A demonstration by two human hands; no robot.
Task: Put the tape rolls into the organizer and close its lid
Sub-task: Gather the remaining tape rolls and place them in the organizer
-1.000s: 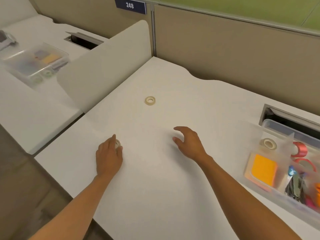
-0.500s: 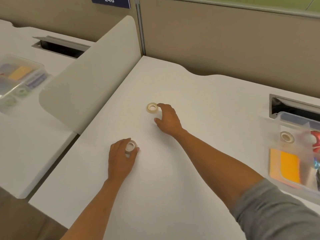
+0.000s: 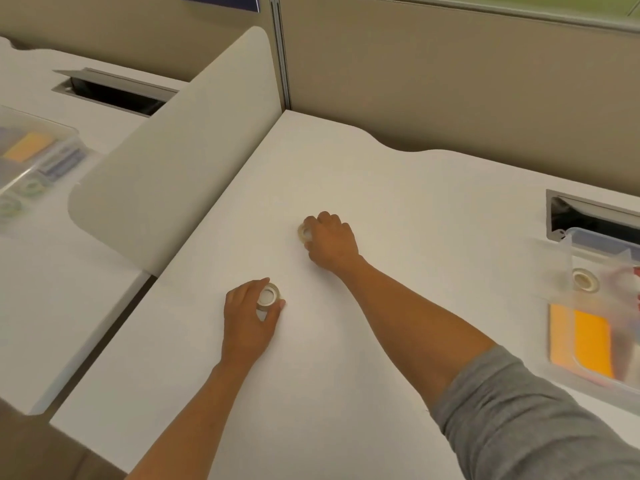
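blue sign [image 3: 221, 0], digits cut off, unreadable

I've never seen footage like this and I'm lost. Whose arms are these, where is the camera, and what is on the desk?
There is no machine: a person wears a camera on the head, looking down at their own arms. The left hand grips a tape roll on the white desk. The right hand closes on a second tape roll farther away. At the right edge sits a clear organizer, lid open, holding another roll and orange pads. A similar box sits on the neighbouring desk.
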